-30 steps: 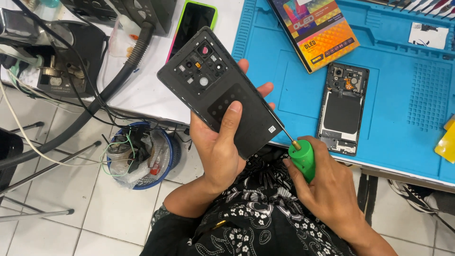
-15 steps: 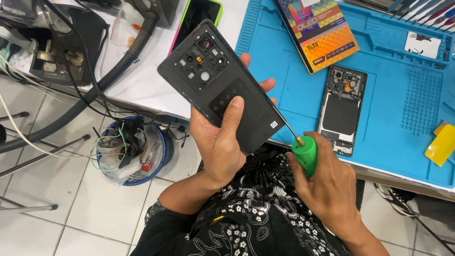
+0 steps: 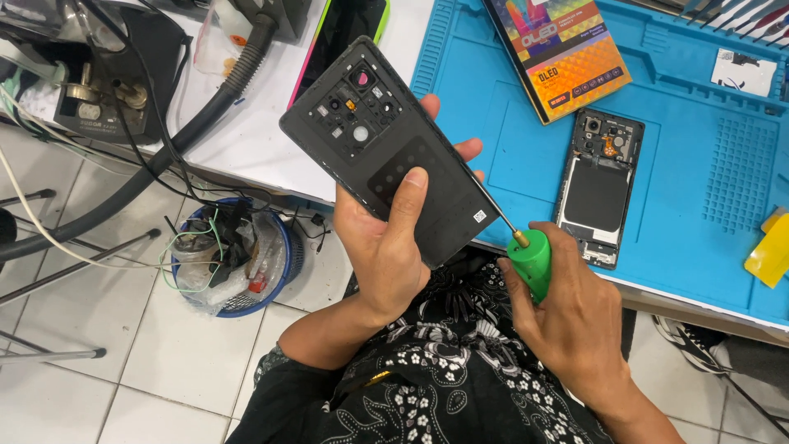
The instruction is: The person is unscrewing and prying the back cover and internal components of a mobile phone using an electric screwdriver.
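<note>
Head view, left hand: the left hand [image 3: 386, 247] is closed around a dark phone back cover [image 3: 394, 152], held tilted above the lap, inner side up, with the thumb laid across it and the fingertips showing at its far edge.

Head view, right hand: the right hand [image 3: 567, 308] is wrapped around a green-handled screwdriver [image 3: 528, 259]; its thin shaft is run up along the cover's right edge.

Head view, change: compared with half a second ago, the cover and screwdriver are held in almost the same pose; only the view has shifted slightly, so the work at that edge is judged to be unfinished.

Head view, bench: an opened phone body [image 3: 598, 185] is laid on the blue work mat [image 3: 699, 205], with a colourful box [image 3: 563, 53] above it.

Head view, floor: a blue waste basket [image 3: 234, 255] is seen beneath the table.
</note>
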